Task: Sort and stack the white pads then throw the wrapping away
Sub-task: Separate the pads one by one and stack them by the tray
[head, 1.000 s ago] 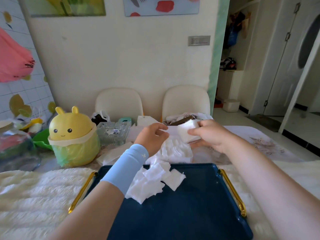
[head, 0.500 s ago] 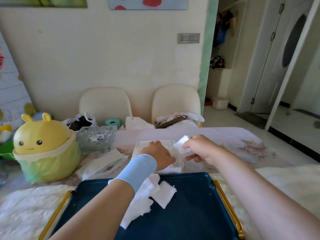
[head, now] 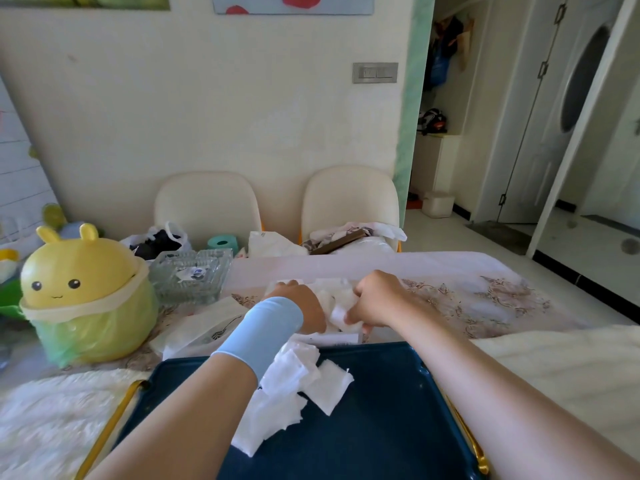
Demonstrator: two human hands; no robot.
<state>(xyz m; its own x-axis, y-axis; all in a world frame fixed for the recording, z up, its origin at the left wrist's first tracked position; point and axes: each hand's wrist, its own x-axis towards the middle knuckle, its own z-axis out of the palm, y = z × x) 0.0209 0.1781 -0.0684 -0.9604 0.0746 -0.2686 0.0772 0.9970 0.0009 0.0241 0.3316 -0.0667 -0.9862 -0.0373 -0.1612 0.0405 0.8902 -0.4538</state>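
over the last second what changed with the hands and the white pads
Both hands dropped to the pad pile beyond the tray: the left hand rests on it, the right hand pinches a pad there. The loose pads on the tray and the yellow bin stayed put.

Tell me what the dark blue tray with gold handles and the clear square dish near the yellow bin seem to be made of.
Dark blue tray: probably painted metal or hard plastic; smooth, matte surface, raised rim, shiny gold metal-looking handles. Clear square dish: probably thick pressed glass, possibly acrylic; transparent, with faceted walls that catch light.
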